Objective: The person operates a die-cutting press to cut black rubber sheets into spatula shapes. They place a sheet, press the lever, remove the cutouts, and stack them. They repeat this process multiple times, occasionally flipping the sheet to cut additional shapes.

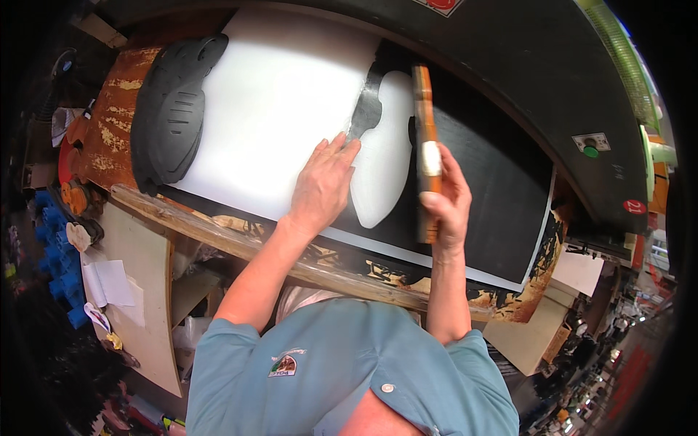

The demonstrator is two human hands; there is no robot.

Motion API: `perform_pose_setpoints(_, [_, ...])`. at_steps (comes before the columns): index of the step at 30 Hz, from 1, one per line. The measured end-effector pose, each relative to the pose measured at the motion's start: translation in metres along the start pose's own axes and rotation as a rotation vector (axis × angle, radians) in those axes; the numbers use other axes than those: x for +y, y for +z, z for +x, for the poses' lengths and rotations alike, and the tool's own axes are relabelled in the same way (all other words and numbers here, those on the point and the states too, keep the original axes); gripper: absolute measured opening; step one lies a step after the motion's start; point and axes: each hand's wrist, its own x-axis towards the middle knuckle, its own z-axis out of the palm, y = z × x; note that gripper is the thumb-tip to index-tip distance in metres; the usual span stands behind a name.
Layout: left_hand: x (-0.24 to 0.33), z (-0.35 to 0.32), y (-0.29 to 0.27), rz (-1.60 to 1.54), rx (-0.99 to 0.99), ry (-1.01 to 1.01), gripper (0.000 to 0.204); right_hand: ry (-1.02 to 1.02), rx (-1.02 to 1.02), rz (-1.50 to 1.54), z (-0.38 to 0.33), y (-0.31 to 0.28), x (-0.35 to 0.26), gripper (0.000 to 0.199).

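My right hand [449, 200] grips a long, narrow cutting die [427, 116], orange-brown with a pale patch. It stands nearly edge-on above a black sheet [494, 182] and is slightly blurred. My left hand [322, 185] lies flat, fingers stretched out, where a white board [269, 94] meets the black sheet. Just right of those fingertips, a rounded, elongated cut-out [385, 160] in the black sheet shows white beneath. A curved strip of black sheet [367, 109] borders the cut-out on its left.
Black cut pieces [171, 116] with slots lie stacked at the board's left end. A wooden rail [247, 247] runs along the table's near edge. A dark machine beam with a green button [590, 152] spans the far side. Blue plastic parts [62, 254] sit at the left.
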Motion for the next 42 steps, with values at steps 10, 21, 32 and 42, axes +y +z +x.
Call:
perform_pose_setpoints(10, [0.094,-0.009,0.014,-0.475,-0.303,-0.004,0.116,-0.047,0.081,0.143,-0.040,-0.020,0.013,0.098])
perform_pose_setpoints(21, [0.076,-0.027,0.015,-0.567,0.111,-0.622,0.030,-0.003,0.111,0.243,-0.041,-0.043,0.005,0.099])
perform_pose_setpoints(32, [0.035,-0.030,-0.042,-0.989,0.014,-0.822,0.048,-0.266,0.216,-0.910,-0.077,-0.098,0.009,0.086])
perform_pose_setpoints(42, [0.012,0.056,-0.017,-0.811,-0.463,-0.749,0.031,-0.532,0.089,-0.995,0.022,-0.065,-0.005,0.056])
